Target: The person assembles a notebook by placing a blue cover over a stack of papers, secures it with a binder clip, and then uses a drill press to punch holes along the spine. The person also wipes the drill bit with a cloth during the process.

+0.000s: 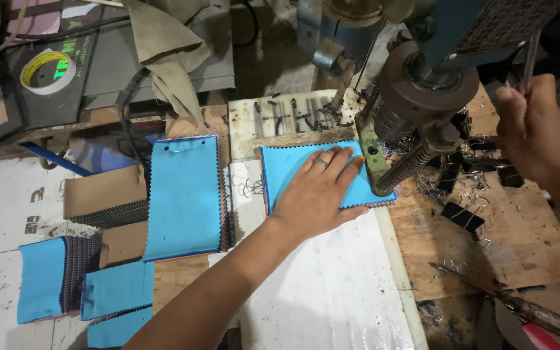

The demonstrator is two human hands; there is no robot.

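A person's left hand (315, 194) lies flat, fingers spread and gripping nothing, on a stack of blue fabric swatches (279, 170) with zigzag-cut edges, pressing it onto the white board (332, 285) near the middle of the bench (526, 240). The stack's far right corner sits under the head of a drill press (416, 97), beside its coiled spring. The right hand (536, 126) is closed around the press's thin metal lever (530, 61) at the bench's right edge. Black binder clips (463, 217) and metal shavings lie scattered on the bare wood just right of the stack. A second blue swatch stack (184, 198) with two punched holes lies to the left, with smaller swatch bundles (56, 277) toward the bench's near left corner. A roll of tape (48, 71) rests at the far left corner
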